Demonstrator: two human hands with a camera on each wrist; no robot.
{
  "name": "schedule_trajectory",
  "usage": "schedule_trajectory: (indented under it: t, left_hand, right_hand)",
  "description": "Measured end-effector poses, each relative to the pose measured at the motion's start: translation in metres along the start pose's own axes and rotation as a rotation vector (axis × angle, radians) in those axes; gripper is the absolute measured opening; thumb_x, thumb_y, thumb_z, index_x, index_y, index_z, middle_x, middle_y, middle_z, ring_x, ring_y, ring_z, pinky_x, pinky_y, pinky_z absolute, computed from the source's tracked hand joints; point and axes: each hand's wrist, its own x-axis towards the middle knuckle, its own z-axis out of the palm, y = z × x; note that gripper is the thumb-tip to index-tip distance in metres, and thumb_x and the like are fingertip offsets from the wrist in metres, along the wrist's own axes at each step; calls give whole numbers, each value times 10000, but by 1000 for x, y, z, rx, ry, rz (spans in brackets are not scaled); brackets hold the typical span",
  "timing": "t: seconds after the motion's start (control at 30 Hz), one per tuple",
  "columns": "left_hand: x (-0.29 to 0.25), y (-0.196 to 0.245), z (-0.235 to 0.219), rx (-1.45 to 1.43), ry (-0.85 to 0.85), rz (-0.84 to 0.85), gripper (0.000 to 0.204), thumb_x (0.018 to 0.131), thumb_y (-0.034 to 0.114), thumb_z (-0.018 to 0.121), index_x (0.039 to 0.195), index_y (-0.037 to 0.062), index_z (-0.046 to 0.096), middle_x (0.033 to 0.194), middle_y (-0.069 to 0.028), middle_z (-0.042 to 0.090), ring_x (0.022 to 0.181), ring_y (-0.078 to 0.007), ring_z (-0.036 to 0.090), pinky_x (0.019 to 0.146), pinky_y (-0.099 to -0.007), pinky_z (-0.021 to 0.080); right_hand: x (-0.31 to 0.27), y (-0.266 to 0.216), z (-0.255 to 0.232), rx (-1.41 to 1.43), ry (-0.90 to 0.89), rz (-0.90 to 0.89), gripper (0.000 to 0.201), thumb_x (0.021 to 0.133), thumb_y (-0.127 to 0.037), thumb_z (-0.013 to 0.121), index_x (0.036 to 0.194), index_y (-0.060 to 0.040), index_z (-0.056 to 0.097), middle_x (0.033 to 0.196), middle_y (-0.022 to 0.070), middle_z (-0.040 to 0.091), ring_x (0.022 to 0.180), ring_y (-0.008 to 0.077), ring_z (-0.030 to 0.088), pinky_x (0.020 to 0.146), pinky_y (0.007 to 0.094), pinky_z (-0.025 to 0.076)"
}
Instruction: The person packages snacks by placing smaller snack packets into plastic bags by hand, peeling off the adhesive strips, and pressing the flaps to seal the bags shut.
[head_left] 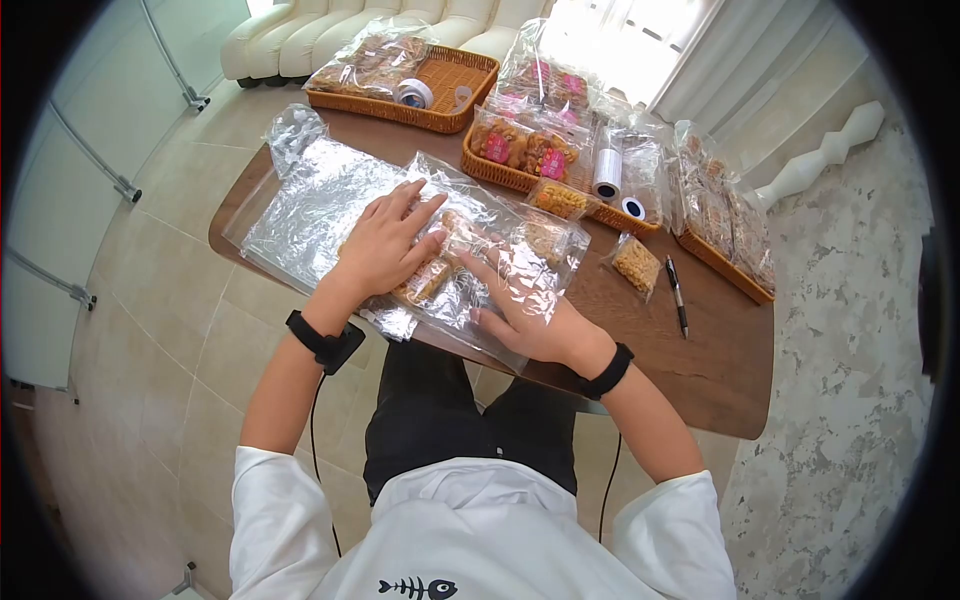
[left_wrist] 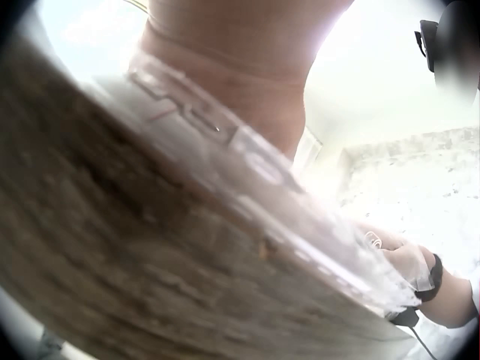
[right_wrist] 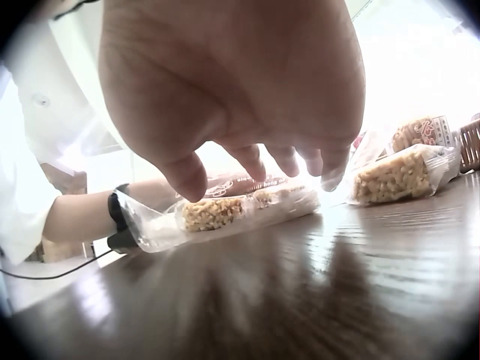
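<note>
In the head view my left hand (head_left: 388, 245) rests with fingers spread on a clear plastic bag (head_left: 480, 325) near the table's front edge. Pale, nutty snack pieces (head_left: 425, 283) lie inside it, partly hidden under the fingers. My right hand (head_left: 530, 318) reaches over the bag from the other side, fingers extended, and shiny film overlaps its back. Seen from the right wrist, that hand (right_wrist: 232, 90) arches over the bag, its fingertips right at the bagged snack (right_wrist: 214, 214). Another wrapped snack piece (head_left: 540, 240) sits by the bag's far right corner.
Flat clear bags (head_left: 310, 205) are stacked at left. A wicker tray (head_left: 460, 85) with packets and a tape roll (head_left: 414, 93) stands behind, beside baskets of snack packs (head_left: 525, 150). Right of the hands lie a wrapped snack (head_left: 636, 265) and a pen (head_left: 677, 297) on the table (head_left: 715, 365).
</note>
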Motion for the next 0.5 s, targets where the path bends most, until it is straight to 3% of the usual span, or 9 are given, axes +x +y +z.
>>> schedule_trajectory:
  t: [0.2, 0.27, 0.3, 0.37, 0.4, 0.5]
  left_hand:
    - [0, 1, -2, -103, -5, -65, 528, 1077, 396, 526, 1557, 177, 511, 1622, -172, 416, 1472, -396, 433, 1220, -494, 332]
    - [-1, 0, 1, -22, 63, -47, 525, 1072, 382, 533, 1555, 175, 516, 1621, -174, 417, 1472, -399, 432, 1227, -493, 324]
    - [-3, 0, 3, 64, 128, -24, 523, 1067, 368, 540, 1552, 173, 520, 1619, -175, 419, 1472, -401, 432, 1235, -492, 316]
    - [-4, 1, 4, 40, 142, -45, 525, 1060, 352, 548, 1553, 172, 520, 1618, -183, 417, 1469, -407, 435, 1237, -488, 318]
    - [-3, 1, 2, 23, 166, -50, 527, 1054, 336, 557, 1553, 170, 520, 1617, -190, 415, 1466, -413, 437, 1239, -484, 321]
    - [-1, -1, -1, -174, 130, -70, 528, 1046, 319, 569, 1549, 163, 523, 1619, -200, 409, 1461, -418, 440, 1230, -477, 341]
  right_hand:
    - [1, 17, 0, 5, 98, -22, 645, 1016, -219, 641, 1586, -55, 388, 1627, 312, 347, 1444, 515, 426, 1214, 513, 375]
    - [12, 14, 2, -91, 89, -25, 546, 970, -143, 660, 1437, 83, 490, 1558, 330, 414, 1393, 488, 486, 1142, 496, 463]
    - [19, 16, 7, -85, 75, -30, 546, 970, -143, 660, 1437, 83, 490, 1558, 330, 414, 1393, 488, 486, 1142, 496, 463]
    - [34, 17, 12, -171, 215, -127, 510, 928, -118, 686, 1382, 58, 535, 1509, 318, 471, 1341, 470, 529, 1075, 501, 507]
    - [39, 13, 12, -165, 182, -23, 588, 905, -137, 722, 1446, -45, 509, 1522, 255, 489, 1297, 458, 567, 1090, 517, 488]
    - [52, 14, 6, -331, 114, -66, 603, 883, -140, 738, 1435, -47, 516, 1485, 245, 520, 1250, 444, 597, 1039, 495, 513]
